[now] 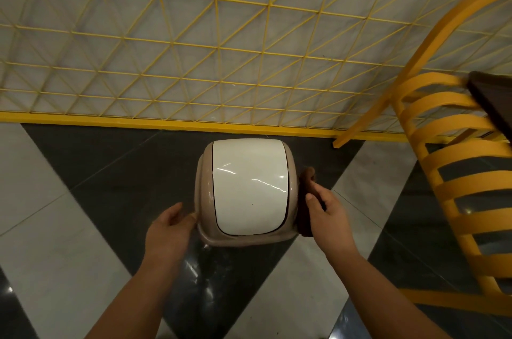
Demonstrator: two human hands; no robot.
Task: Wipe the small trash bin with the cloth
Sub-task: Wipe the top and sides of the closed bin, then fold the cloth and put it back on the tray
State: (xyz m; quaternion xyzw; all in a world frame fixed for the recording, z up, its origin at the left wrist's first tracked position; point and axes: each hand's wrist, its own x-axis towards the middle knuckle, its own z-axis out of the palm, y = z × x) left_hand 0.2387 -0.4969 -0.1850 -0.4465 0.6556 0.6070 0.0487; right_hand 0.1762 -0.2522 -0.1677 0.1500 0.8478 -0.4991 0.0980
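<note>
A small beige trash bin (201, 194) with a glossy white swing lid (249, 186) stands on the floor, seen from above. My left hand (169, 227) grips the bin's near left rim, thumb on top. My right hand (328, 214) presses a dark brown cloth (304, 200) flat against the bin's right side. The cloth runs from the lid's upper right edge down to the near corner; most of it is hidden between my palm and the bin.
A yellow wire-mesh panel (194, 47) with a yellow base bar (166, 121) stands right behind the bin. A yellow slatted chair (457, 180) is at the right, with a dark cushion (496, 100) on it. The floor (55, 227) is glossy black and white tile.
</note>
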